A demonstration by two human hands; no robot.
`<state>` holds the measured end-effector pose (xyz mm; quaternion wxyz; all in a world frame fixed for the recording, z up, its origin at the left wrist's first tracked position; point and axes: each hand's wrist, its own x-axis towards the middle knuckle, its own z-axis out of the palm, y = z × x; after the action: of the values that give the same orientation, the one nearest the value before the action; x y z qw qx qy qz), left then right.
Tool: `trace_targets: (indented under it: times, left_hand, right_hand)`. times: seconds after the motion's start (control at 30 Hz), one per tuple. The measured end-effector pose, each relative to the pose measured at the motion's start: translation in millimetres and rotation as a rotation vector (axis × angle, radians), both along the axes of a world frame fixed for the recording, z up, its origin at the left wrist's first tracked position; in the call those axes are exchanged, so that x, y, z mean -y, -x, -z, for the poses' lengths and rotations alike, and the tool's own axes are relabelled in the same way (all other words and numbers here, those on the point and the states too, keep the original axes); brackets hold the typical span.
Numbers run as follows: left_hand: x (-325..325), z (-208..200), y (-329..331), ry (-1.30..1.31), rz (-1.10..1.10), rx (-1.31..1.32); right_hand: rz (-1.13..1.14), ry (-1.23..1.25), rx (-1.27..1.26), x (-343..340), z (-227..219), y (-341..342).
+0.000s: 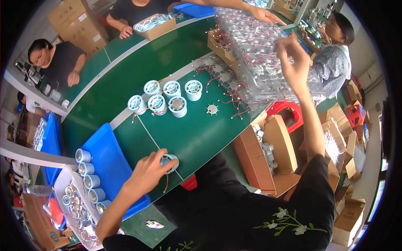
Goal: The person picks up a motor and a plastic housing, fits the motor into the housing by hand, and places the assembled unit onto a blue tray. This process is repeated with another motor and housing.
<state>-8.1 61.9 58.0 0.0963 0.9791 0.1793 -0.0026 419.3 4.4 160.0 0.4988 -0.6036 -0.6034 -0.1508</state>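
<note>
My left hand (146, 172) is closed around a light blue round housing (169, 161) with a thin wire, upright near the table's front edge. My right hand (295, 67) is raised over stacked clear plastic trays (259, 58), fingers bent together; what they pinch, if anything, cannot be made out. The trays hold metal parts with red and white wires. Several similar blue housings (157, 104) stand mid-table, one topped by a silver disc (177, 103). A lone flat metal piece with tabs (212, 109) lies right of them.
A blue tray (113, 167) lies at left, beside a row of housings (92, 181) and a white bin (69, 175) of wired parts. Open cartons (268, 154) and a red stool (289, 112) stand at right. Across the green table (104, 92), a co-worker's hand (267, 16) reaches over the trays.
</note>
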Motion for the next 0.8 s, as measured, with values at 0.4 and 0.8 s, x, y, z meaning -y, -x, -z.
trace_targets:
  times: [0.4,0.8]
  left_hand:
    - [38,-7,13,0.207,-0.335,0.345]
    - [67,20,-5,0.144,-0.473,0.486]
  right_hand:
    - [0.651,0.65,0.207,-72,32,-260]
    - [0.557,0.673,0.193,-145,42,-217]
